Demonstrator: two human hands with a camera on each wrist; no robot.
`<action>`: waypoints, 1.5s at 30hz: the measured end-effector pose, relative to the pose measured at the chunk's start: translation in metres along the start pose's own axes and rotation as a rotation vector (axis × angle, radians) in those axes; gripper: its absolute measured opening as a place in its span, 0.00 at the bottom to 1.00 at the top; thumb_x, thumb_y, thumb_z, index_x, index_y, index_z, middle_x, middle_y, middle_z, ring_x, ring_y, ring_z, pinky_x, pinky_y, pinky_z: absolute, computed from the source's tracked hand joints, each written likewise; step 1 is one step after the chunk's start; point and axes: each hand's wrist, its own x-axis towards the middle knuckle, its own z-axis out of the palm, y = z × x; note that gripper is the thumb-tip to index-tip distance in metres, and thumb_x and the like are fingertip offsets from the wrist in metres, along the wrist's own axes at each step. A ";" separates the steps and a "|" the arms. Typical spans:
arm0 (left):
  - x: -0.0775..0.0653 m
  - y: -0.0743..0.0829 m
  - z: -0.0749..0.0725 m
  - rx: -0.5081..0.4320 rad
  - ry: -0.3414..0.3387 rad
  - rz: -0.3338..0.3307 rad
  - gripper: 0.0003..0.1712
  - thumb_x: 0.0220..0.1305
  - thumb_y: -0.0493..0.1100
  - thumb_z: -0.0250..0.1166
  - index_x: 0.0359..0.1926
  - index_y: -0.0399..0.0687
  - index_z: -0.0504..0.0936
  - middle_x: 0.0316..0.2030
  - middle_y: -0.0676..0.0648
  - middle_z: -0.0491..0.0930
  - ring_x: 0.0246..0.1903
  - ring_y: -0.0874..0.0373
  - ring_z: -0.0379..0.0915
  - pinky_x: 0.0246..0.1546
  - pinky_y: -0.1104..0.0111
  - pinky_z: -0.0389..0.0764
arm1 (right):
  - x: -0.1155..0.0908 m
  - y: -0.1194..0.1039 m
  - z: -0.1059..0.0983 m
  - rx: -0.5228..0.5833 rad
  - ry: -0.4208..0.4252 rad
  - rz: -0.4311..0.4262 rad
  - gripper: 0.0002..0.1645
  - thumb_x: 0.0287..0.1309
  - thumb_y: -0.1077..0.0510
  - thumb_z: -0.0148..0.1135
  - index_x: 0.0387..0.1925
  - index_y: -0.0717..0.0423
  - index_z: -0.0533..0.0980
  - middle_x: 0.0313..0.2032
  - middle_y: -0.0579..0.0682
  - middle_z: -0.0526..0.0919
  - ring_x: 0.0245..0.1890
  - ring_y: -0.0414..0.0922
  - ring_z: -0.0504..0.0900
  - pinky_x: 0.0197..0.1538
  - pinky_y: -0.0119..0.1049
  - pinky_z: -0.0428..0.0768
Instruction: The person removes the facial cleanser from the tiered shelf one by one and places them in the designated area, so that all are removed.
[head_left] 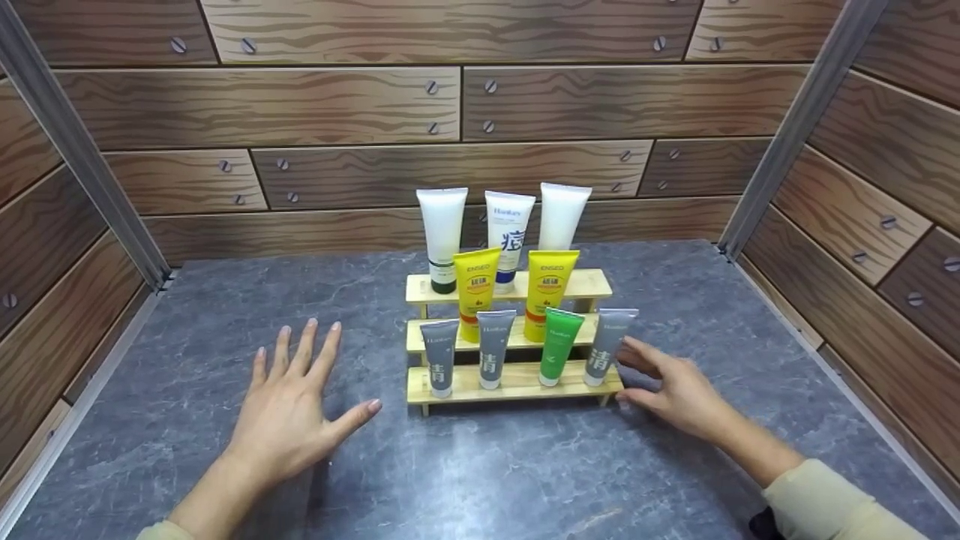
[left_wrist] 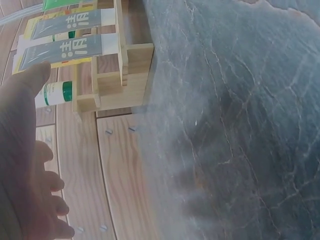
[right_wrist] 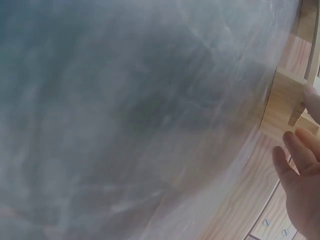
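A three-step wooden rack [head_left: 517,390] holds upright cosmetic tubes. On its front step stand several grey tubes [head_left: 495,349] and one green tube [head_left: 561,346]. Two yellow tubes [head_left: 551,296] occupy the middle step. At the top are white tubes [head_left: 442,232], one with a blue cap. My right hand [head_left: 679,394] is at the rack's right end, thumb near the front step's corner and fingers beside the rightmost grey tube [head_left: 613,345]. In the right wrist view its fingers [right_wrist: 300,152] are spread apart. Left of the rack, my left hand [head_left: 289,420] hovers flat with spread fingers, holding nothing.
A dark grey marbled tabletop [head_left: 480,480] lies under everything. Wood-plank patterned panels [head_left: 360,105] rise behind and at both sides, with metal corner posts [head_left: 787,120] between them. The rack stands toward the back panel.
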 end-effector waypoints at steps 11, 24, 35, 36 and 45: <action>0.016 -0.002 -0.014 -0.094 0.034 0.025 0.66 0.64 0.86 0.50 0.87 0.51 0.45 0.83 0.35 0.42 0.80 0.29 0.35 0.77 0.35 0.37 | 0.006 0.002 0.001 -0.008 -0.022 0.024 0.34 0.62 0.53 0.78 0.63 0.69 0.79 0.60 0.65 0.84 0.58 0.64 0.84 0.60 0.58 0.81; 0.071 0.012 -0.044 -0.434 0.110 0.155 0.55 0.75 0.72 0.57 0.87 0.54 0.43 0.84 0.47 0.44 0.83 0.44 0.37 0.80 0.46 0.39 | 0.005 0.006 0.004 0.029 -0.071 0.021 0.30 0.66 0.52 0.75 0.62 0.68 0.81 0.61 0.67 0.82 0.59 0.65 0.83 0.61 0.56 0.80; 0.118 0.041 -0.054 -0.728 0.111 0.179 0.49 0.76 0.68 0.59 0.86 0.62 0.49 0.83 0.51 0.53 0.79 0.46 0.54 0.77 0.45 0.59 | 0.005 0.006 0.001 0.024 -0.086 0.029 0.31 0.66 0.51 0.75 0.62 0.67 0.81 0.61 0.67 0.82 0.61 0.65 0.82 0.63 0.57 0.77; 0.123 0.043 -0.054 -0.756 0.111 0.183 0.48 0.76 0.67 0.59 0.86 0.62 0.50 0.83 0.50 0.54 0.79 0.46 0.55 0.76 0.45 0.59 | 0.005 0.006 0.001 0.025 -0.086 0.031 0.31 0.65 0.50 0.75 0.62 0.67 0.81 0.61 0.66 0.82 0.61 0.65 0.82 0.63 0.58 0.77; 0.156 0.061 -0.051 -1.040 0.085 0.241 0.47 0.77 0.53 0.66 0.86 0.53 0.51 0.81 0.42 0.59 0.78 0.47 0.59 0.74 0.53 0.67 | 0.008 0.007 0.001 0.022 -0.091 0.064 0.31 0.64 0.49 0.76 0.60 0.65 0.82 0.62 0.65 0.81 0.62 0.64 0.82 0.65 0.58 0.75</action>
